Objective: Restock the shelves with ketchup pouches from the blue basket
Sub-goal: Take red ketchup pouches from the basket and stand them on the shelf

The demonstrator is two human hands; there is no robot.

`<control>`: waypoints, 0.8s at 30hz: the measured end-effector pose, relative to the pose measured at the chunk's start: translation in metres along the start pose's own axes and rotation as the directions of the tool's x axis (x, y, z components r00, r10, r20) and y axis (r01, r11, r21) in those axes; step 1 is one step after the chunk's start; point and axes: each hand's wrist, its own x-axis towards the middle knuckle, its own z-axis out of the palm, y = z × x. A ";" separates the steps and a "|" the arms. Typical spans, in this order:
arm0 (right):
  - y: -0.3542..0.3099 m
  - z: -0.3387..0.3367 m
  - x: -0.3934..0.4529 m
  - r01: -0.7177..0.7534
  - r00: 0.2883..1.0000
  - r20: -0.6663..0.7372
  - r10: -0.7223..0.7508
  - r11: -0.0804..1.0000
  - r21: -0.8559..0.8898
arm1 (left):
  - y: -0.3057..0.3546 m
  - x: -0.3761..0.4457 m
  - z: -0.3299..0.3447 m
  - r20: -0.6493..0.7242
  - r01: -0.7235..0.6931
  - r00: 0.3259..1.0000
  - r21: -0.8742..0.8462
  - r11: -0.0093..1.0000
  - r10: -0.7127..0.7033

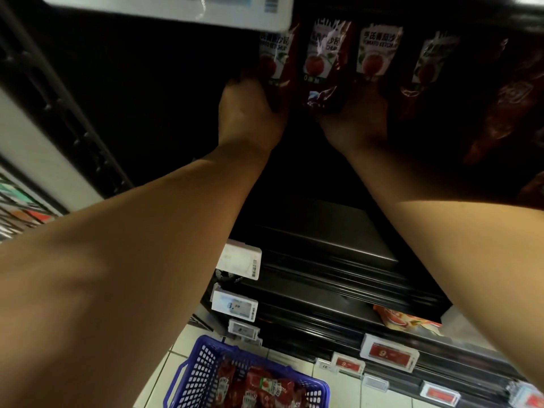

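Note:
Red ketchup pouches stand in a row on a dark upper shelf. My left hand grips the bottom of the leftmost ketchup pouch. My right hand holds the base of the second pouch. A third pouch and a fourth pouch stand to the right, apart from my hands. On the floor below sits the blue basket, with several more ketchup pouches lying in it.
Lower dark shelves step out below, edged with price tags and red price labels. An orange packet lies on a lower shelf. A white shelf edge hangs above left. Pale floor tiles surround the basket.

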 end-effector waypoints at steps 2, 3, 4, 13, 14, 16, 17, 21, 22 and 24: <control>0.002 0.000 -0.004 0.018 1.000 -0.004 -0.018 0.999 -0.044 | -0.003 0.001 0.001 0.036 0.049 0.998 0.007 0.999 -0.049; 0.003 0.000 -0.003 0.022 1.000 0.000 -0.022 0.998 -0.062 | -0.004 0.002 0.002 0.051 0.066 0.996 0.018 0.998 -0.067; 0.003 0.001 -0.002 0.017 1.000 0.005 -0.017 0.998 -0.061 | -0.005 0.004 0.002 0.060 0.072 0.995 0.034 0.997 -0.074; 0.003 -0.001 0.004 -0.063 0.991 0.113 0.077 0.990 -0.124 | 0.003 0.000 -0.003 0.072 0.086 0.994 0.031 0.996 -0.088; 0.003 -0.003 0.001 -0.071 0.989 0.121 0.086 0.990 -0.122 | 0.004 -0.002 -0.006 0.095 0.107 0.990 -0.003 0.994 -0.106; 0.004 -0.008 -0.007 -0.060 0.990 0.117 0.076 0.989 -0.134 | 0.005 -0.008 -0.012 0.099 0.132 0.987 -0.064 0.989 -0.125; 0.004 -0.011 -0.012 -0.044 0.992 0.106 0.061 0.988 -0.149 | 0.004 -0.012 -0.015 0.078 0.127 0.990 -0.090 0.988 -0.120; 0.008 -0.025 -0.029 -0.047 0.996 0.060 0.066 0.959 -0.280 | 0.000 -0.032 -0.032 0.034 0.086 0.996 -0.173 0.981 -0.081; 0.008 -0.028 -0.034 -0.058 0.996 0.044 0.074 0.954 -0.294 | -0.002 -0.036 -0.036 0.051 0.100 0.995 -0.224 0.969 -0.091; 0.009 -0.035 -0.045 -0.055 0.997 0.030 0.067 0.954 -0.294 | -0.007 -0.043 -0.042 0.083 0.153 0.988 -0.291 0.945 -0.134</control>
